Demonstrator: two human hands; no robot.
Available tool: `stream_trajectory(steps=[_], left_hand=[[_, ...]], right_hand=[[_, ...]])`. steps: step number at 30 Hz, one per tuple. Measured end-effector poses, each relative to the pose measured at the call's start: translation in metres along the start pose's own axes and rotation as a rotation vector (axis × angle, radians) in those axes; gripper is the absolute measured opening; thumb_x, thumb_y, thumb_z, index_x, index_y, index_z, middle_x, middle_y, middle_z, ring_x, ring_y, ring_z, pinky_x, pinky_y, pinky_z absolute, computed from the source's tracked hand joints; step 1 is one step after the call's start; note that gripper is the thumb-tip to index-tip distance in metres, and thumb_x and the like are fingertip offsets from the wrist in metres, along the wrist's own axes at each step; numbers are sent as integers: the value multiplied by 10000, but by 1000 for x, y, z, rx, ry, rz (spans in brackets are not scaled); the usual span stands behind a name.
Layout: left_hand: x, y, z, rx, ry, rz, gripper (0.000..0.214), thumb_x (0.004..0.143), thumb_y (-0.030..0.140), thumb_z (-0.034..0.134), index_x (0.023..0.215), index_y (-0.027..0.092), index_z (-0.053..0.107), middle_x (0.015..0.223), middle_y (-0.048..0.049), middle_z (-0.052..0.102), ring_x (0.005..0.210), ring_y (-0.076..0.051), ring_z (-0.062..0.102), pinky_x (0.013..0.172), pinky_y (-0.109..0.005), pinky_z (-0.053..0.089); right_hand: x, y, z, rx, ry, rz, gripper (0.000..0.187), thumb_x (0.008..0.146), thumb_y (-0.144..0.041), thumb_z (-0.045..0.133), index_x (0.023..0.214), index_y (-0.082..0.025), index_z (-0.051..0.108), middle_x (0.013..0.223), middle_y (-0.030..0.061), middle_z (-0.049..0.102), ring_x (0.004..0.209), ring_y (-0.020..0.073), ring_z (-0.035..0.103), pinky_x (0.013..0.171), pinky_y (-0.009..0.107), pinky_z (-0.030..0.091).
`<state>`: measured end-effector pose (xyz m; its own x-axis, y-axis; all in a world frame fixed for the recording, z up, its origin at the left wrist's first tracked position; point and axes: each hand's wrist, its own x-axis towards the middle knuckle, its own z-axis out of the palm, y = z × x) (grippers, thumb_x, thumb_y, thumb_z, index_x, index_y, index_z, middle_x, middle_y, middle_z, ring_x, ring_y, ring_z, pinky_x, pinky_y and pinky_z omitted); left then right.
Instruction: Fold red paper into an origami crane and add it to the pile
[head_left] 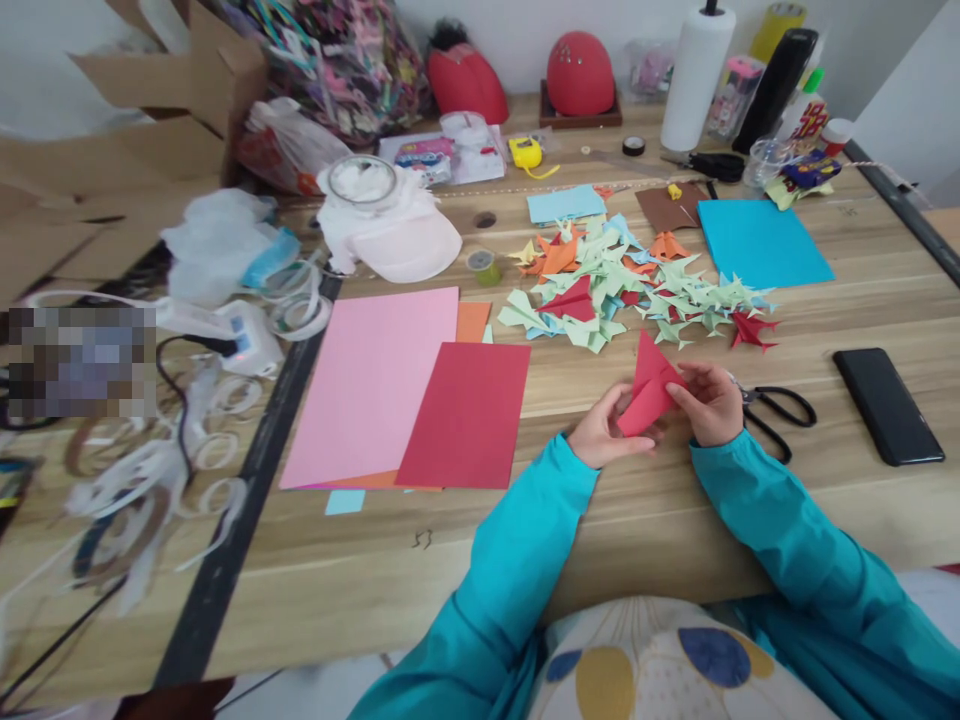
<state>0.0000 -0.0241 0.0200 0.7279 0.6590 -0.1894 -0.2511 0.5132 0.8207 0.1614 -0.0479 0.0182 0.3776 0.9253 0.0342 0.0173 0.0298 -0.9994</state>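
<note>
A piece of folded red paper (pixel 651 385) with pointed corners is held above the table between both hands. My left hand (pixel 611 428) grips its lower left part, thumb stretched along the bottom edge. My right hand (pixel 709 402) pinches its right corner between thumb and fingers. Just behind lies a pile of folded paper pieces (pixel 600 275), mostly pale green, with red, orange and blue ones among them. Black-handled scissors (pixel 776 405) rest beside my right hand, their blades partly hidden by it. To the left lie a red paper sheet (pixel 472 420) and a larger pink sheet (pixel 382 380).
A black phone (pixel 889 405) lies at the right. Blue sheets (pixel 765 243) sit behind the pile. Along the back stand a white paper roll (pixel 697 80), a black bottle (pixel 774 90) and a yellow tape measure (pixel 525 153). Tangled ribbon and cables (pixel 135 490) cover the left side.
</note>
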Motion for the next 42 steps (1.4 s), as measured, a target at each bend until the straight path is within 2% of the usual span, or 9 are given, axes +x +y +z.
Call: stream_trajectory(steps=[2, 6, 10, 15, 19, 24, 31, 36, 42], left_hand=[[3, -4, 2, 33, 99, 37, 703, 475, 269, 790, 1075, 166, 438, 851, -84, 645, 729, -243, 645, 577, -360, 540], [8, -6, 5, 99, 286, 96, 514, 535, 352, 745, 930, 99, 535, 740, -91, 658, 638, -223, 642, 515, -333, 533], [9, -2, 5, 97, 359, 82, 479, 571, 406, 715, 880, 68, 576, 720, -118, 669, 539, -197, 628, 473, -313, 521], [8, -2, 2, 113, 323, 31, 498, 563, 413, 719, 864, 37, 594, 641, -115, 661, 478, -191, 613, 439, -293, 504], [6, 1, 0, 141, 260, -9, 466, 606, 425, 684, 854, 36, 614, 805, -174, 674, 516, -185, 627, 455, -277, 506], [6, 1, -4, 130, 239, -36, 479, 623, 424, 671, 911, 47, 611, 848, -185, 673, 527, -190, 633, 449, -269, 499], [8, -2, -8, 106, 217, -65, 500, 644, 425, 657, 982, 63, 585, 878, -184, 670, 516, -186, 634, 421, -254, 491], [8, 0, -5, 142, 206, -62, 451, 627, 435, 667, 854, 49, 612, 809, -176, 676, 494, -185, 627, 416, -262, 499], [10, -2, 1, 132, 315, 41, 439, 475, 318, 782, 787, 61, 612, 628, -91, 665, 522, -181, 627, 455, -269, 522]], right_hand=[[0, -1, 1, 38, -5, 6, 420, 598, -392, 719, 920, -232, 503, 677, -3, 596, 521, 138, 571, 426, 259, 472], [-1, 0, 3, 96, -95, 46, 472, 576, -392, 733, 939, -240, 473, 703, -2, 606, 519, 145, 577, 416, 266, 475], [-1, 2, 4, 131, -174, 37, 479, 539, -340, 765, 925, -221, 510, 742, 10, 634, 629, 162, 606, 484, 265, 498], [-2, 2, 4, 68, -250, 27, 339, 502, -289, 787, 761, -164, 607, 722, 26, 660, 646, 155, 607, 574, 273, 507], [-2, -1, 2, 25, -265, 56, 236, 538, -314, 764, 644, -149, 634, 592, 14, 645, 519, 128, 569, 487, 251, 478], [0, -4, -2, 5, -279, 94, 230, 599, -328, 727, 517, -153, 602, 468, -3, 596, 420, 100, 522, 427, 228, 441], [1, -3, -1, 33, -270, 126, 209, 576, -318, 741, 534, -152, 620, 463, -2, 601, 396, 99, 518, 405, 224, 441], [2, -5, -1, 9, -307, 112, 240, 486, -303, 786, 622, -149, 662, 549, 13, 645, 480, 131, 567, 463, 251, 483], [3, 1, -4, 14, -280, 142, 268, 484, -316, 788, 645, -141, 665, 495, 7, 618, 405, 113, 528, 402, 239, 461]])
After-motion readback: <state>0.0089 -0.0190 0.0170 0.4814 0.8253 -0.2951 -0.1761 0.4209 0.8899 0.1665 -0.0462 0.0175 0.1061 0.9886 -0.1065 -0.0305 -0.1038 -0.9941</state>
